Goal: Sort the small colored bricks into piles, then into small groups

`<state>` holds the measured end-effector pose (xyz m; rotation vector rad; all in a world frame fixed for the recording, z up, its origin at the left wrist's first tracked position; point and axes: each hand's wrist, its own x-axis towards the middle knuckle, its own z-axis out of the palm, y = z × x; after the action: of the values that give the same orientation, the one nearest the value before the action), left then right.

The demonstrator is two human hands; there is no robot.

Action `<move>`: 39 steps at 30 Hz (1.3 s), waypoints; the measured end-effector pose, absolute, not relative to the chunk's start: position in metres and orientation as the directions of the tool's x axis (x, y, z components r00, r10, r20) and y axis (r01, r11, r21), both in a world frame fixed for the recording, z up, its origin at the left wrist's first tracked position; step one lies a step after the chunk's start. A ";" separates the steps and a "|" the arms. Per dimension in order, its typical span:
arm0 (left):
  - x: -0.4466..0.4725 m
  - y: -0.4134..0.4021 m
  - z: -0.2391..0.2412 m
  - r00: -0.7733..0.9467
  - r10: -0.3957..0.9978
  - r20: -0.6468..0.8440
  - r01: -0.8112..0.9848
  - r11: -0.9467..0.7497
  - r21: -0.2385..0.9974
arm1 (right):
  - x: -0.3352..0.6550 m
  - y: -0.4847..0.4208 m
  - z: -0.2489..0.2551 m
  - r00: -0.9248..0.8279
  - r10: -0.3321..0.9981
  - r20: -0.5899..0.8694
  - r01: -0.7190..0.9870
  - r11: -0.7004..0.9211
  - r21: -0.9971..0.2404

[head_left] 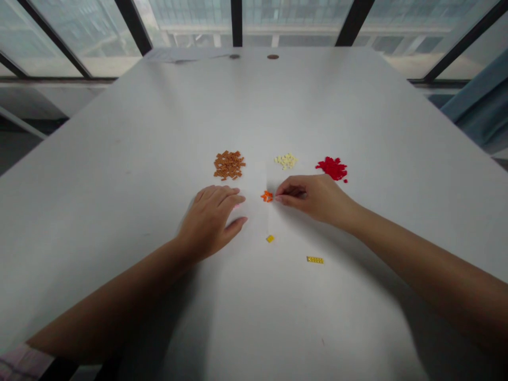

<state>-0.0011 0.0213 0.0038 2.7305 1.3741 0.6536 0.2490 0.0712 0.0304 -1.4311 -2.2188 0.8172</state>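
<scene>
My right hand [313,196] has thumb and forefinger pinched together just right of a small cluster of orange pieces [266,196]. Whatever the fingertips hold, if anything, is too small to make out. On the left, my left hand [214,217] lies palm down on the table, fingers stretched out and thumb apart. A bit of pink [237,205] shows by its fingers, mostly hidden. Nearer me are a small yellow piece [270,238] and a yellow studded plate brick [315,260].
Beyond my hands lie a pile of brown pieces [229,165], a few pale yellow pieces [286,161] and a heap of red pieces [332,168]. The white table [254,106] reaches toward the windows. A blue curtain [482,100] hangs at the right.
</scene>
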 end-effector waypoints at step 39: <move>-0.001 0.021 0.003 0.530 0.763 0.370 0.762 -0.620 0.187 | 0.257 0.089 0.029 -0.270 0.962 0.025 0.828 0.246 -0.504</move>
<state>-0.0015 0.0213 0.0032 2.7457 1.3673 0.6658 0.2566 0.0892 0.0288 -1.6515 -2.1948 0.5708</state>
